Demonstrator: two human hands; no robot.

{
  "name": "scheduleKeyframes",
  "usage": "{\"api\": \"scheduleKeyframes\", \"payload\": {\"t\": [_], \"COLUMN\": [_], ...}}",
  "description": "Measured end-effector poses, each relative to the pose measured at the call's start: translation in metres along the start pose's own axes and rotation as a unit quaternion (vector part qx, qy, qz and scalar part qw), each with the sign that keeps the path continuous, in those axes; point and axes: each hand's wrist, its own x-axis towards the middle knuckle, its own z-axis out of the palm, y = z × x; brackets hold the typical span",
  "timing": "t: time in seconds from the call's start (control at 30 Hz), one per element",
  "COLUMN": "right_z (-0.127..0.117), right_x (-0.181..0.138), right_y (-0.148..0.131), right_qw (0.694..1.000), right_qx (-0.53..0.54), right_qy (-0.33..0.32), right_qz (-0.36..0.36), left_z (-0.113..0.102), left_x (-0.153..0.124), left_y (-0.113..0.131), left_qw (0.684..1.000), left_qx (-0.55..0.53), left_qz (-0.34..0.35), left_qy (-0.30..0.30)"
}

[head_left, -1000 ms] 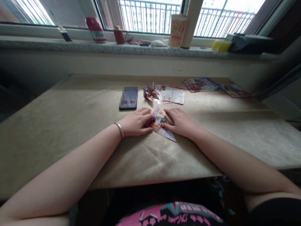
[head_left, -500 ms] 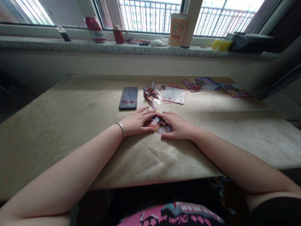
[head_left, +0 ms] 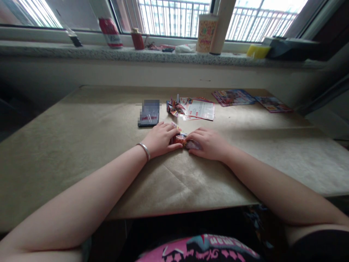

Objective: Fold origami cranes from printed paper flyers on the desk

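A small piece of colourful printed paper (head_left: 181,139), folded up, lies on the brown paper-covered table (head_left: 81,138). My left hand (head_left: 160,139), with a silver bangle on the wrist, presses and pinches its left side with curled fingers. From the right, my right hand (head_left: 209,143) grips the other side, fingers closed over it. Most of the paper is hidden under my fingers.
A dark phone (head_left: 148,113) lies just beyond my left hand. A folded paper figure (head_left: 174,107) and a leaflet (head_left: 199,108) sit behind the hands; two more leaflets (head_left: 233,97) lie far right. The windowsill holds a red can (head_left: 110,33), a cup (head_left: 206,35) and a yellow sponge (head_left: 257,51).
The flat sheet has been folded in on itself and looks much smaller. Both hands have closed in on it and come together over it.
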Motion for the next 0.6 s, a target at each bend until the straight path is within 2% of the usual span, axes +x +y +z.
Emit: {"api": "scheduleKeyframes", "payload": {"t": [0.17, 0.43, 0.6], "right_z": [-0.0016, 0.0026, 0.0024], "right_x": [-0.0011, 0.0009, 0.0023], "right_y": [-0.0026, -0.0039, -0.0053], "right_qw": [1.000, 1.000, 0.999], "right_qx": [-0.027, -0.017, -0.024], "right_qy": [0.004, 0.005, 0.001], "right_qz": [-0.006, 0.023, 0.034], "left_z": [-0.0012, -0.0012, -0.0011], "left_x": [-0.0009, 0.0006, 0.0038], "left_y": [0.0007, 0.0008, 0.0021], "left_qw": [1.000, 1.000, 1.000], "left_qx": [0.000, 0.001, 0.006], "left_qz": [0.003, 0.005, -0.026], "left_qy": [-0.004, 0.001, 0.010]}}
